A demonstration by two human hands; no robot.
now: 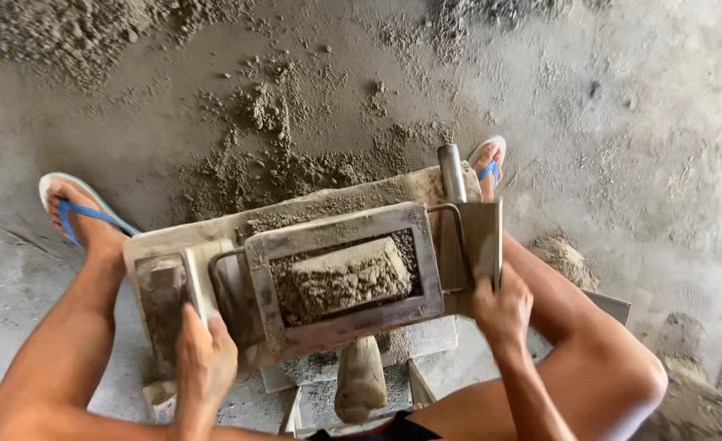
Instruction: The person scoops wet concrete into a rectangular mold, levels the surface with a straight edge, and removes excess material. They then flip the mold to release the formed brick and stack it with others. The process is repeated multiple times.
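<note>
A metal block mould (340, 273) sits on a wooden board (165, 241) between my legs. Its rectangular frame holds a grey cement block (340, 278) with loose mix around it. My left hand (204, 359) is closed around the mould's left metal handle (198, 282). On the opposite side, my right hand (501, 309) grips the right handle plate (479, 237). A metal pipe (451, 171) stands up behind that plate.
Loose cement mix (271, 163) lies scattered on the concrete floor beyond the board, with a bigger heap (67, 33) at the far left. My feet in blue sandals (75, 208) flank the mould. A wooden handle (359, 377) lies under the mould near me.
</note>
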